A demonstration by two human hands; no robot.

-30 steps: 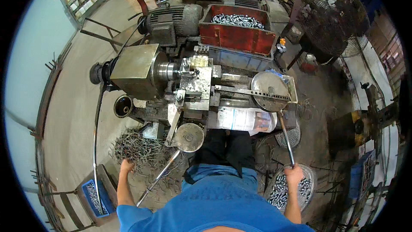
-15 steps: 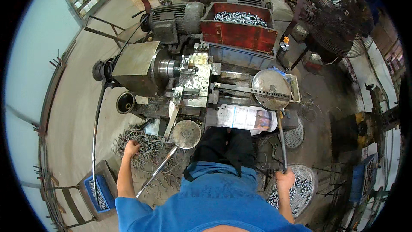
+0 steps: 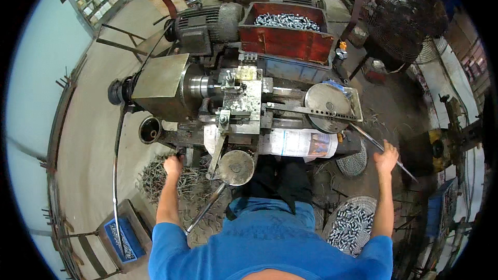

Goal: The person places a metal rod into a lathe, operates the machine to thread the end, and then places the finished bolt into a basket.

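Observation:
My right hand [image 3: 386, 159] is out to the right, its fingers over the long metal lever [image 3: 367, 136] that slants down from a round plate [image 3: 328, 105] on the lathe. My left hand [image 3: 173, 166] is closed beside the near left side of the machine bed. A small dark piece [image 3: 181, 152] shows at its fingertips; its kind cannot be made out. Below that hand lies a heap of curly metal shavings [image 3: 155, 181]. In the middle stands the tool carriage [image 3: 249, 98], facing the round chuck [image 3: 198, 87]. A second lever [image 3: 207, 207] hangs from a round handwheel [image 3: 236, 167].
Small metal parts fill a red bin [image 3: 285, 41] behind the lathe, a round basket [image 3: 369, 205] at lower right and a blue tray [image 3: 137, 246] at lower left. Printed paper [image 3: 298, 142] covers the bed's front. A large fan [image 3: 404, 18] stands far right.
My right hand and its lever have swung outward, up and to the right. The tool carriage has slid right, away from the chuck. My left hand has moved from the shavings toward the machine bed.

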